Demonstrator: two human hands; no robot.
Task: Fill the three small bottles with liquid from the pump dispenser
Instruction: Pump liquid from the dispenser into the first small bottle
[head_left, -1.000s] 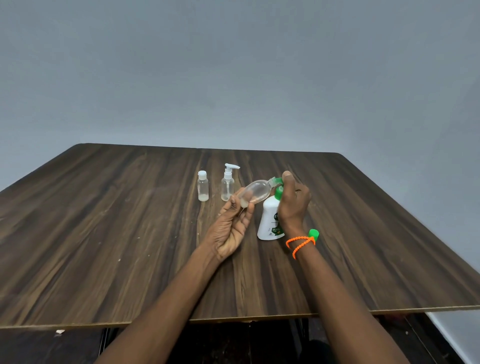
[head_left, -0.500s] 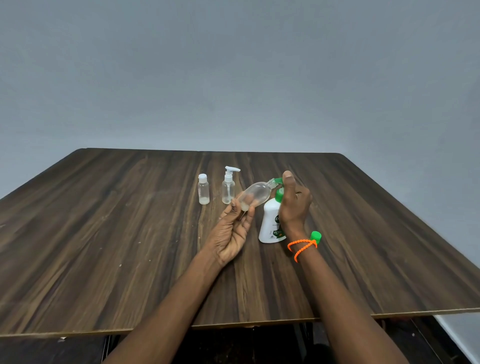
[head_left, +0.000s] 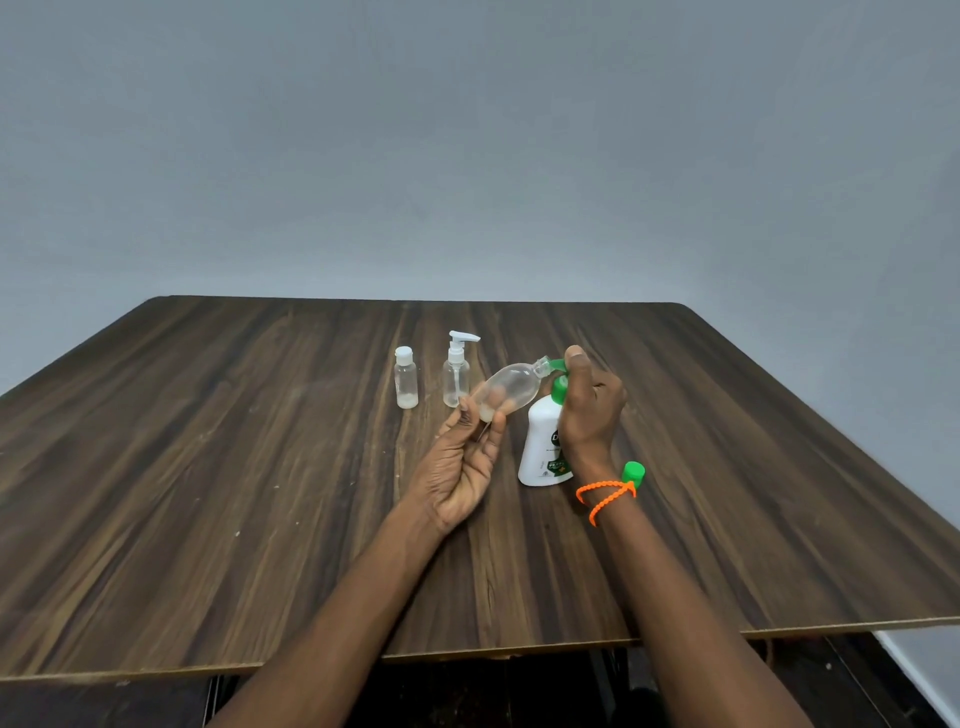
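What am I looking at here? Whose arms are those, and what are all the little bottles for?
There is no machine here. The camera sits on a person's head and looks down, so you see their own two arms. The left hand holds a clear bottle, tipped so its mouth meets the green spout of the white pump dispenser. The right hand grips the dispenser, thumb on top of the pump. Two more small bottles stand on the wooden table: one with a flat cap, one with a little pump top. A green cap lies behind the right wrist.
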